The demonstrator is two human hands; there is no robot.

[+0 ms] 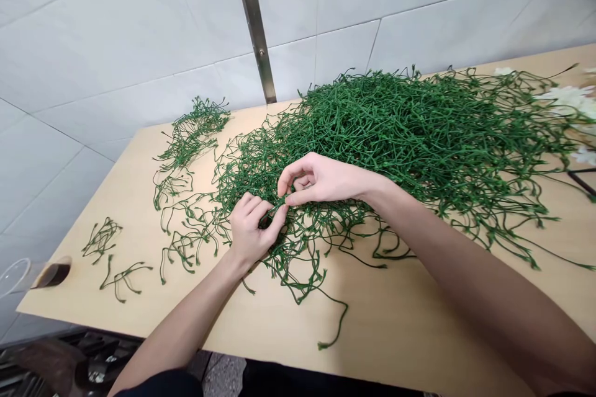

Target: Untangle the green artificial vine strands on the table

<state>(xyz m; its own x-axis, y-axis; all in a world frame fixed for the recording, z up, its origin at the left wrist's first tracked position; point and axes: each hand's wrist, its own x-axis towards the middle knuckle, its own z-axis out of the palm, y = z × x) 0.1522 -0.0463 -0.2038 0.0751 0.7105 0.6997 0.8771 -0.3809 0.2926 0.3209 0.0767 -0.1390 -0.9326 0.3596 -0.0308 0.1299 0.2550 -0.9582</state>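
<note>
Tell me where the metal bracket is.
The metal bracket is fixed to the white tiled wall, top centre of the head view, just behind the big green stem pile.

Bare bench point(395, 322) lies open on the near side of both hands, crossed only by a few trailing green stems point(326, 298). Beyond and to the right of the right hand point(321, 178), a dense heap of green stems point(410, 124) blocks the way. Left of the left hand point(251, 229), smaller stem bunches point(186, 136) lie scattered, with clear wood between them. A tiled wall point(116, 43) with a metal bracket point(255, 31) closes the far side.
</note>
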